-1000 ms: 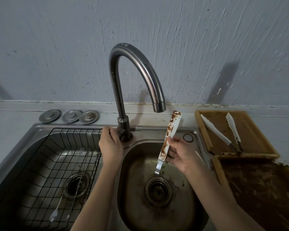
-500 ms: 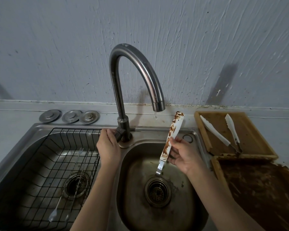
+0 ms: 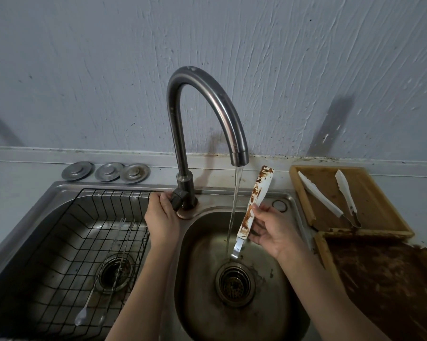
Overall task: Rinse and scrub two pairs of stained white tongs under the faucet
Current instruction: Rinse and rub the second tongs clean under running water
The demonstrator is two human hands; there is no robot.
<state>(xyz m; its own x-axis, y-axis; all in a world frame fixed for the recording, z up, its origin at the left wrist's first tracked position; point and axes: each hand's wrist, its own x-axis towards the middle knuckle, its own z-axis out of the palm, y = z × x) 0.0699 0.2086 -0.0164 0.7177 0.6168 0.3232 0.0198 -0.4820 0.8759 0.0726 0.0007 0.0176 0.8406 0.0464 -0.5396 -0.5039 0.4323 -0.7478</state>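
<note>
My right hand [image 3: 272,230] grips a pair of white tongs [image 3: 256,195] smeared with brown stains, held tips-up over the right sink basin [image 3: 276,299], just right of the water stream [image 3: 234,205]. Water runs from the curved steel faucet [image 3: 207,104] down to the drain [image 3: 234,284]. My left hand [image 3: 162,217] is closed on the faucet handle [image 3: 177,199] at the faucet's base. A second pair of white tongs [image 3: 330,195] lies spread open in a wooden tray [image 3: 303,193] on the right counter.
The left basin holds a black wire rack [image 3: 59,242] with long thin utensils [image 3: 114,262] in it. Three metal sink plugs [image 3: 106,171] sit behind the left basin. A second wooden tray [image 3: 325,252], dirty brown inside, lies at the near right.
Water now flows in a steady stream from the spout; one second ago it was off, then only dripping. Both hands have kept their places.
</note>
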